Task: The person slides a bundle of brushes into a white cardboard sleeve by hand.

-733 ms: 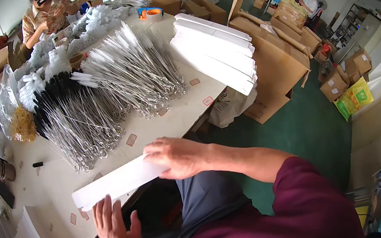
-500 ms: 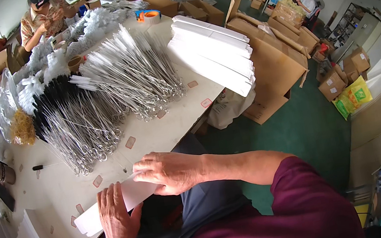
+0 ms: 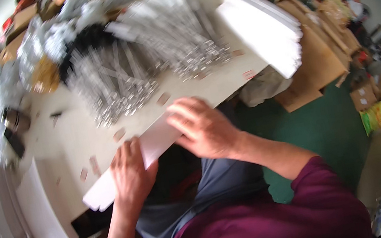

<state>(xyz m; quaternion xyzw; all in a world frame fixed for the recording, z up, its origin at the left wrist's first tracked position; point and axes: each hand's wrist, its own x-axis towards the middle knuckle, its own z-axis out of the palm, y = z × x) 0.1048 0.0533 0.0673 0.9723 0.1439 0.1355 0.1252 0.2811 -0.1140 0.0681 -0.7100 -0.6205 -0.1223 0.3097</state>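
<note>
A long, narrow white paper box (image 3: 157, 139) lies slantwise across the table's near edge, with flaps showing at its left end. My left hand (image 3: 131, 173) is closed over its left half, thumb on the near side. My right hand (image 3: 206, 127) grips its right end with bent fingers, somewhat blurred. Just beyond my hands, long wire brushes (image 3: 116, 83) with looped metal ends lie in piles, some with black bristles and others with white. Whether anything is inside the box cannot be seen.
A stack of flat white boxes (image 3: 263, 28) lies at the table's right edge, beside a brown carton (image 3: 314, 63). More white boxes (image 3: 43, 206) stand at the left. Yellow rubber bands (image 3: 45, 75) and a dark cup (image 3: 15, 119) sit at the far left.
My view has shifted, so the table's contents appear higher and farther right. Both hands still hold the white paper box; a short wire end visible near my right hand earlier no longer shows.
</note>
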